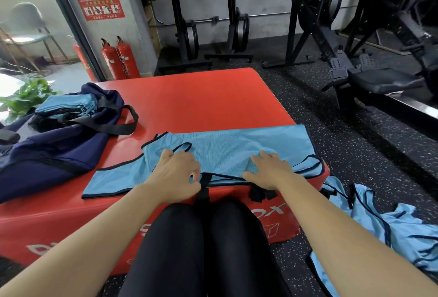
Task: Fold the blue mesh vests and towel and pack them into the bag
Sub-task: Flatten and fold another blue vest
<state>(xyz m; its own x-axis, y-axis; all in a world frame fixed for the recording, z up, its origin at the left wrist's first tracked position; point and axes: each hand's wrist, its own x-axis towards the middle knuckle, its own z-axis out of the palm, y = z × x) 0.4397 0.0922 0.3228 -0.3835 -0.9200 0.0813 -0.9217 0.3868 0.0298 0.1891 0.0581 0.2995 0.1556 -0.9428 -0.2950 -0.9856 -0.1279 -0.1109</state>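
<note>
A light blue mesh vest (227, 147) with dark trim lies spread flat along the near edge of the red padded box (194, 99). My left hand (176, 174) rests on the vest's near left part, its fingers curled and pinching the trim by the neck opening. My right hand (267, 169) lies flat on the vest, fingers straight and spread. The navy bag (54, 145) sits open at the box's left, with folded blue vests (68, 104) stacked inside.
More unfolded blue vests (391, 225) lie heaped on the speckled floor at my right. My black-clad knees (208, 244) press against the box front. Exercise machines (369, 35) stand behind and to the right; two red fire extinguishers (120, 59) stand by the wall.
</note>
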